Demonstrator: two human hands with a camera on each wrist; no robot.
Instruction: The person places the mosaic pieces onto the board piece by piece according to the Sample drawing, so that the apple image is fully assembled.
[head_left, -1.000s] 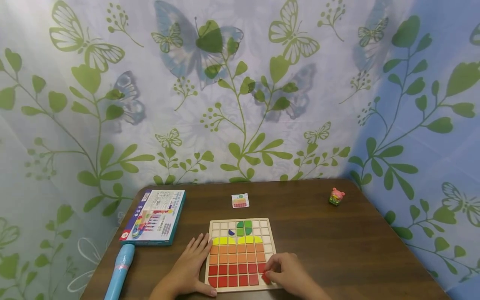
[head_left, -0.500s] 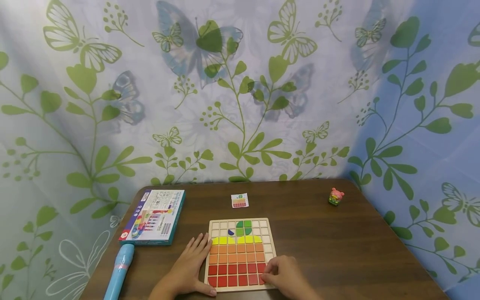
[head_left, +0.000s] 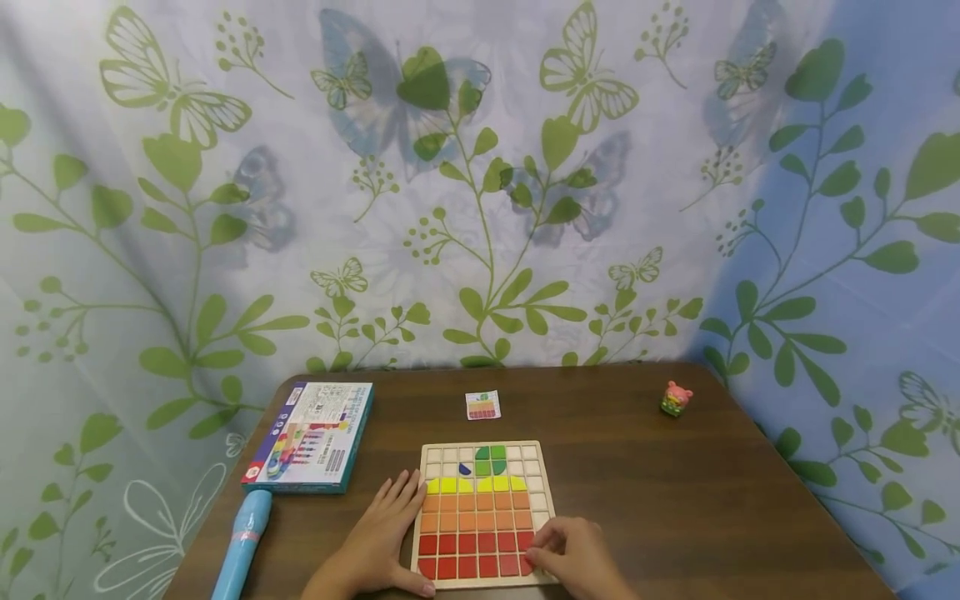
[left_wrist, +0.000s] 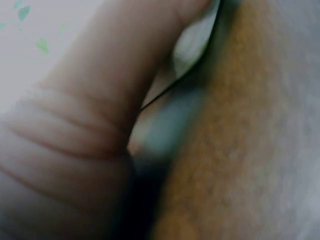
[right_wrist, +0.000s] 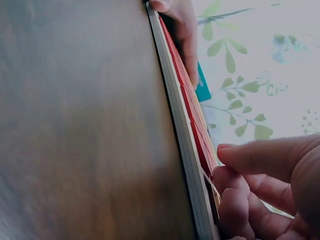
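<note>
A wooden grid board (head_left: 480, 444) lies on the table, with rows of red, orange and yellow tiles and a small green leaf shape. A dark blue half-round tile (head_left: 465, 469) sits loose and askew near the green ones. My left hand (head_left: 381, 537) rests along the board's left edge, fingers straight, thumb at the lower left corner. At the lower right corner my right hand (head_left: 576, 550) has thumb and finger curled together at a red tile (head_left: 527, 566) with a rounded corner. That tile lies in the last cell of the bottom row. The left wrist view is mostly blurred skin.
A small pattern card (head_left: 482, 405) lies behind the board. The flat puzzle box (head_left: 315, 437) and a light blue microphone (head_left: 243, 537) are on the left. A pink bear figure (head_left: 676, 398) stands at the back right. A printed curtain (head_left: 480, 208) hangs behind the table.
The red tile, tilted in my right fingers a second ago, now lies in the bottom row's right corner cell. My right hand has shifted slightly left; the left hand stays put.
</note>
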